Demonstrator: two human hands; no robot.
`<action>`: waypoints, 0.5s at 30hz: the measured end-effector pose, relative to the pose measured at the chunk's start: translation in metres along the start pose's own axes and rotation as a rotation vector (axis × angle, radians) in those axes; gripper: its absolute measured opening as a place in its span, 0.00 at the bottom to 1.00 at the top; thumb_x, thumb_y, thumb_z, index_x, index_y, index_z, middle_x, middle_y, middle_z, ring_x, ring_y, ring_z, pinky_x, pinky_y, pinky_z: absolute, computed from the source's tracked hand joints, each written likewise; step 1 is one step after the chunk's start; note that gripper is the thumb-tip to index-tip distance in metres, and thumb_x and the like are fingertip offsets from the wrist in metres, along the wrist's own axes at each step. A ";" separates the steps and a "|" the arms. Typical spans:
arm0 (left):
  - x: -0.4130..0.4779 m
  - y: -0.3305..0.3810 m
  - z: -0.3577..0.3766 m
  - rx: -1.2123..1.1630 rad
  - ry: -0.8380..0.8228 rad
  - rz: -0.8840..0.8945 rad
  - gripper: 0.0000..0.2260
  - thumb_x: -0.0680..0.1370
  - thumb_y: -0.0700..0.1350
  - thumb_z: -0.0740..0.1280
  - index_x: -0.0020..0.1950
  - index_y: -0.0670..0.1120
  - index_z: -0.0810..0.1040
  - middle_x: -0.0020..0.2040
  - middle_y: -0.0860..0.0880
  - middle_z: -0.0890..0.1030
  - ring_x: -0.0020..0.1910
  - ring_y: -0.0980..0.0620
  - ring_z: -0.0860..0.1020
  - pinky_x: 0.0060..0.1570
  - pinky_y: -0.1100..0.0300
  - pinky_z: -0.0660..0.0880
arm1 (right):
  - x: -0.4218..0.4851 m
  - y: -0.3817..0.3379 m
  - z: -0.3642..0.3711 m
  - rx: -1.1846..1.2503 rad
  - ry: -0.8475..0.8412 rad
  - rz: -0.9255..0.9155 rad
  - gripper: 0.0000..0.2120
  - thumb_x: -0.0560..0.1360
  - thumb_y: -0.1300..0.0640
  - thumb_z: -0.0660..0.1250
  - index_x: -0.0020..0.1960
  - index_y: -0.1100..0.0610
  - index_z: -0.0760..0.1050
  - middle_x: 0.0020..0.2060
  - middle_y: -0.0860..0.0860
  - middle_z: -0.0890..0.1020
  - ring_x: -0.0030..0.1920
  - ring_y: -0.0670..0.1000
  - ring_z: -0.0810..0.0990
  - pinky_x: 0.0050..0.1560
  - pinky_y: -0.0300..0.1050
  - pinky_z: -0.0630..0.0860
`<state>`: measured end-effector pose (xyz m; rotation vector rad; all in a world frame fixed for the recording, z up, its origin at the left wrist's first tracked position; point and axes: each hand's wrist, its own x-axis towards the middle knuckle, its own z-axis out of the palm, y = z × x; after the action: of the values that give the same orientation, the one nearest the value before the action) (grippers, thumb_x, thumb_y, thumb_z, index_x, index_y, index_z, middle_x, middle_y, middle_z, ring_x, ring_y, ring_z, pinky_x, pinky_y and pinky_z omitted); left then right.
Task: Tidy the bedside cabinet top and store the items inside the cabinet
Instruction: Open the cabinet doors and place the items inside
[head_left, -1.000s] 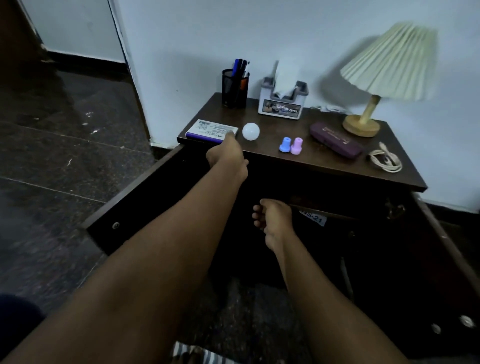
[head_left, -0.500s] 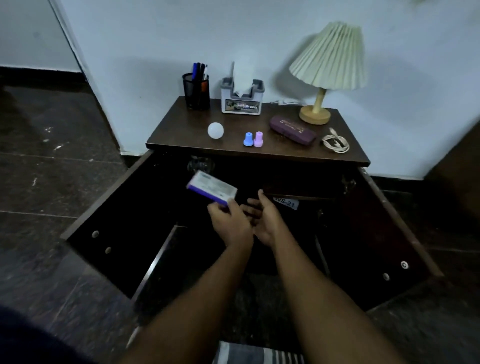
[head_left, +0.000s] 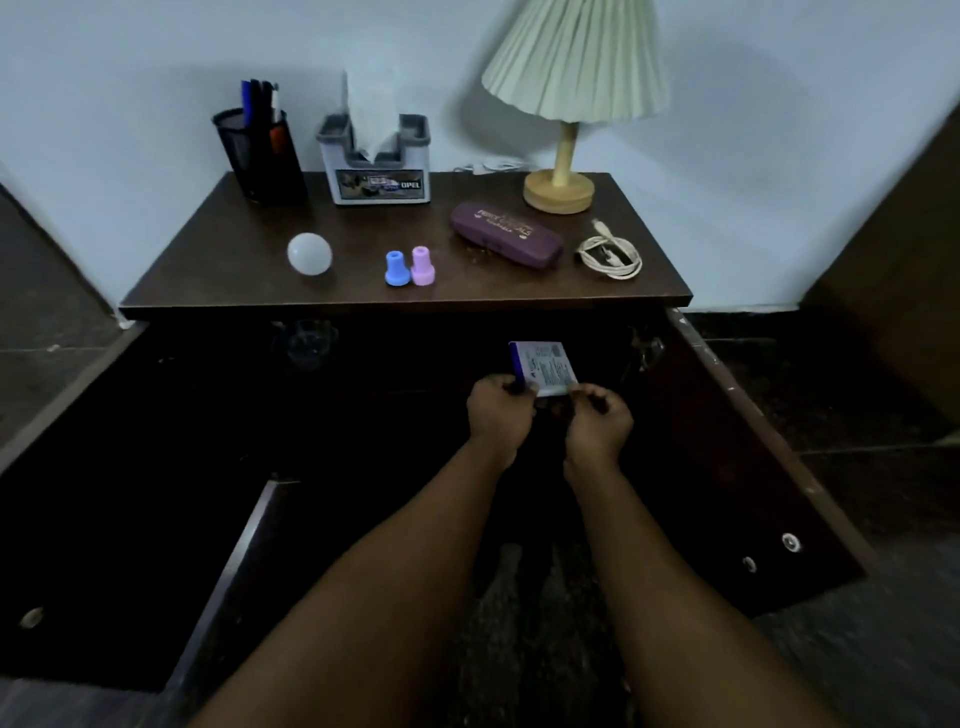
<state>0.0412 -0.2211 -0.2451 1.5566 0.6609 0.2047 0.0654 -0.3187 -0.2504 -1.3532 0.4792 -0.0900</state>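
White-and-purple box (head_left: 545, 369) sits in both hands, held in the air just below the front edge of the cabinet top (head_left: 234, 260), in front of the dark cabinet opening and right of its middle. The left hand (head_left: 498, 413) grips the box's near left corner with curled fingers. The right hand (head_left: 597, 421) pinches the near right corner, its fingers also curled in. The box tilts, its printed face up and its far end towards the opening.

Both doors stand swung wide: the left door (head_left: 104, 519) and the right door (head_left: 727, 467) flank the forearms and leave a broad gap between them. The inside is too dark to tell its shelves or contents.

On the top, a white bulb (head_left: 309, 253) lies near the front left. A blue cap (head_left: 396, 268) and a pink cap (head_left: 422, 266) stand touching, close to the front edge. A purple glasses case (head_left: 506, 235) lies at a slant right of them, and a coiled cable (head_left: 610, 254) lies near the right edge. Along the wall stand a pen cup (head_left: 260, 156), a tissue holder (head_left: 375, 166) and a lamp (head_left: 558, 182).
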 end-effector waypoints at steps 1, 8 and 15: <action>0.005 0.002 0.004 0.022 -0.009 -0.017 0.06 0.76 0.44 0.73 0.52 0.45 0.84 0.50 0.46 0.86 0.46 0.49 0.85 0.51 0.48 0.83 | 0.009 0.003 0.002 -0.045 0.013 -0.032 0.03 0.78 0.66 0.69 0.50 0.62 0.81 0.49 0.60 0.86 0.51 0.60 0.86 0.54 0.53 0.84; 0.010 -0.013 -0.011 0.830 0.265 0.522 0.22 0.78 0.55 0.66 0.69 0.47 0.74 0.63 0.43 0.76 0.60 0.42 0.74 0.58 0.48 0.73 | -0.001 0.024 -0.012 -0.782 -0.052 -0.614 0.26 0.75 0.66 0.66 0.72 0.59 0.74 0.70 0.60 0.75 0.68 0.61 0.75 0.72 0.54 0.71; 0.020 -0.024 0.005 1.173 -0.108 0.660 0.27 0.81 0.50 0.54 0.82 0.52 0.57 0.81 0.47 0.60 0.80 0.43 0.58 0.76 0.36 0.45 | 0.017 0.023 -0.019 -1.378 -0.293 -0.651 0.33 0.82 0.53 0.57 0.84 0.52 0.47 0.83 0.48 0.47 0.75 0.63 0.62 0.76 0.53 0.61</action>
<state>0.0531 -0.2154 -0.2737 2.8742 0.0989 0.2289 0.0687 -0.3368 -0.2794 -2.7874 -0.2823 -0.0914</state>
